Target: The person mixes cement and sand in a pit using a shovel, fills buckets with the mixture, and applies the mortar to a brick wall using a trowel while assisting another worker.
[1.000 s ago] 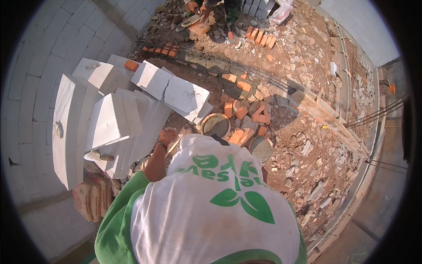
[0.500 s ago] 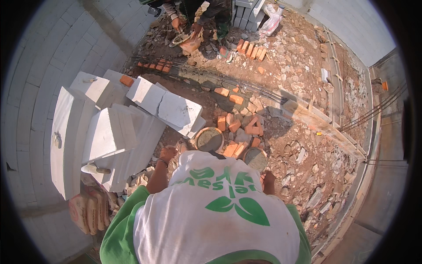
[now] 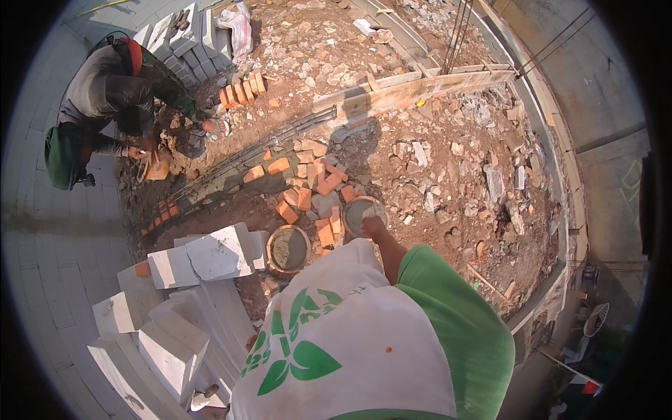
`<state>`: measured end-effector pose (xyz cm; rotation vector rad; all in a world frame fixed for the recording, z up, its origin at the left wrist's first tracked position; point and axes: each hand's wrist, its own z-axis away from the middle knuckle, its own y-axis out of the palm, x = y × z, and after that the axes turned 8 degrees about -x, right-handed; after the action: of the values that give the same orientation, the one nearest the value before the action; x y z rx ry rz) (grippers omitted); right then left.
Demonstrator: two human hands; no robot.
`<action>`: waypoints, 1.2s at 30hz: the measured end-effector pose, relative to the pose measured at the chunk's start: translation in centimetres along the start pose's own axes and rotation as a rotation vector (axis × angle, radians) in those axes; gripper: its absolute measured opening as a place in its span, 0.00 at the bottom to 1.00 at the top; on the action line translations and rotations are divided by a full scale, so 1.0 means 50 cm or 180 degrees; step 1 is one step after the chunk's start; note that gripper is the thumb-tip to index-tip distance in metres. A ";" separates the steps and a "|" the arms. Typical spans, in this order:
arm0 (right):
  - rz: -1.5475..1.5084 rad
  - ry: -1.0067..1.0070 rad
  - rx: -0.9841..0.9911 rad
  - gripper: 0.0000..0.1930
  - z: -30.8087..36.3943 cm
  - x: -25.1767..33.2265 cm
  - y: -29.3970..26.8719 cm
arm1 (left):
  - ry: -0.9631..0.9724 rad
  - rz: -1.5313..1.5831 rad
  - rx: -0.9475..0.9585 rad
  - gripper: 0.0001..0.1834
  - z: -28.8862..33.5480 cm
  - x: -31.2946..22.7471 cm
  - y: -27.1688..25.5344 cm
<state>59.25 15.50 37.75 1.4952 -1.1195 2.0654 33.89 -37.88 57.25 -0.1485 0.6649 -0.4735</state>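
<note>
Right hand (image 3: 373,227): at the bucket's near-right rim, fingers bent downward; cannot tell whether they grip it
Left hand: not clearly made out; cannot tell its fingers' state
Bucket (image 3: 346,219): grey mix inside, on the ground (image 3: 434,245), well in from its right edge
Bricks (image 3: 324,233): just left of it

Right hand (image 3: 373,227), previously just below the right-hand mortar tub (image 3: 345,216), now reaches that tub's rim.

Grey mortar (image 3: 355,212); orange bricks (image 3: 325,232)
</note>
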 end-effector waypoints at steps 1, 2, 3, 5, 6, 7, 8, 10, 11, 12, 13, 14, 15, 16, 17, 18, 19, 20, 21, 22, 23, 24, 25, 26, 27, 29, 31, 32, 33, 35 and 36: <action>0.0392 -0.0480 -0.0091 0.05 -0.005 -0.013 -0.001 | 0.0013 -0.0007 0.0005 0.10 0.004 -0.003 0.005; 0.1422 -0.0419 0.0548 0.04 -0.025 0.016 0.024 | 0.0024 0.0011 -0.0094 0.10 0.014 -0.004 -0.008; 0.2481 -0.0369 0.1151 0.06 -0.040 0.047 0.038 | 0.0041 0.0028 -0.0155 0.10 0.018 -0.010 -0.013; 0.3154 -0.0764 0.1170 0.08 -0.045 0.136 0.073 | 0.0036 0.0066 -0.0368 0.10 0.036 -0.009 -0.034; 0.3240 -0.0888 0.1064 0.09 -0.036 0.127 0.060 | 0.0020 0.0049 -0.0329 0.10 0.030 -0.014 -0.018; 0.3359 -0.0987 0.0944 0.10 -0.034 0.098 0.039 | 0.0021 0.0055 -0.0255 0.10 0.021 -0.015 0.006; 0.3396 -0.1038 0.0894 0.10 -0.049 0.082 0.030 | 0.0021 0.0082 -0.0196 0.10 0.012 -0.015 0.018; 0.3119 -0.1244 0.0500 0.12 -0.069 0.060 0.033 | 0.0027 0.0172 -0.0146 0.10 -0.002 -0.004 0.026; 0.2962 -0.1343 0.0362 0.14 -0.067 0.052 0.036 | 0.0041 0.0248 -0.0163 0.10 0.001 0.006 0.019; 0.2803 -0.1441 0.0251 0.15 -0.065 0.041 0.039 | 0.0067 0.0316 -0.0161 0.10 -0.006 0.012 0.010; 0.2621 -0.1587 0.0203 0.16 -0.069 0.042 0.048 | 0.0102 0.0426 -0.0197 0.10 -0.006 0.026 -0.005; 0.2620 -0.1707 0.0348 0.16 -0.077 0.048 0.055 | 0.0134 0.0548 -0.0208 0.10 -0.010 0.032 -0.019; 0.2606 -0.1545 0.0528 0.17 -0.083 0.053 0.064 | 0.0177 0.0669 -0.0190 0.10 -0.022 0.038 -0.032; 0.2608 -0.1348 0.0730 0.18 -0.073 0.049 0.066 | 0.0221 0.0749 -0.0128 0.10 -0.036 0.031 -0.035; 0.2614 -0.1565 0.0958 0.18 -0.086 0.050 0.074 | 0.0302 0.0923 -0.0106 0.10 -0.052 0.033 -0.047; 0.2529 -0.1145 0.0700 0.19 -0.081 0.019 0.041 | 0.0335 0.0942 0.0058 0.10 -0.086 -0.008 -0.025; 0.2420 -0.0849 0.0493 0.20 -0.094 0.020 0.039 | 0.0412 0.1042 0.0106 0.10 -0.109 -0.028 -0.016; 0.2417 -0.1018 0.0743 0.20 -0.092 0.047 0.059 | 0.0465 0.0954 -0.0012 0.10 -0.116 -0.042 -0.026; 0.2708 -0.1236 0.1048 0.20 -0.072 0.094 0.067 | 0.0538 0.0666 -0.0201 0.09 -0.121 -0.047 -0.039; 0.2997 -0.1376 0.1236 0.21 -0.049 0.120 0.053 | 0.0629 0.0274 -0.0280 0.08 -0.130 -0.061 -0.037; 0.3017 -0.1506 0.1485 0.21 -0.024 0.161 0.061 | 0.1184 0.0025 -0.0634 0.06 -0.114 -0.025 -0.034; 0.2058 -0.0513 0.1097 0.16 0.001 0.177 0.038 | 0.1516 -0.0145 -0.0693 0.06 -0.135 -0.030 -0.014; 0.1090 0.0436 0.0744 0.12 0.022 0.206 0.032 | 0.1788 -0.0290 -0.0844 0.07 -0.146 -0.011 -0.007; 0.1161 0.0637 0.0686 0.13 0.026 0.225 0.030 | 0.1664 -0.0092 -0.0373 0.06 -0.176 0.016 -0.012; 0.1237 0.0847 0.0601 0.14 0.030 0.241 0.023 | 0.1614 -0.0049 -0.0212 0.05 -0.202 0.042 -0.006; 0.2141 -0.0365 0.1251 0.16 0.023 0.236 0.021 | 0.1202 -0.0457 -0.0614 0.06 -0.245 0.105 -0.025; 0.2227 -0.0837 0.1465 0.16 0.022 0.243 0.063 | 0.0764 -0.0853 -0.1268 0.08 -0.250 0.178 -0.099; 0.2729 -0.1060 0.1290 0.17 0.004 0.221 -0.002 | 0.0714 -0.0542 -0.0919 0.09 -0.262 0.111 0.005; 0.2862 -0.0995 0.1311 0.17 -0.004 0.229 -0.026 | 0.0497 -0.0244 -0.0738 0.09 -0.216 0.079 0.056; 0.3735 -0.0296 0.1950 0.17 -0.026 0.272 -0.040 | 0.0400 0.0044 -0.0522 0.09 -0.150 0.016 0.083; 0.3696 -0.0370 0.2054 0.17 -0.027 0.282 -0.022 | 0.0444 0.0108 -0.0546 0.08 -0.124 0.035 0.047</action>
<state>53.81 14.95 50.88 1.3199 -1.7313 3.4001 32.08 -36.53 50.77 -0.2675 0.8439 -0.3961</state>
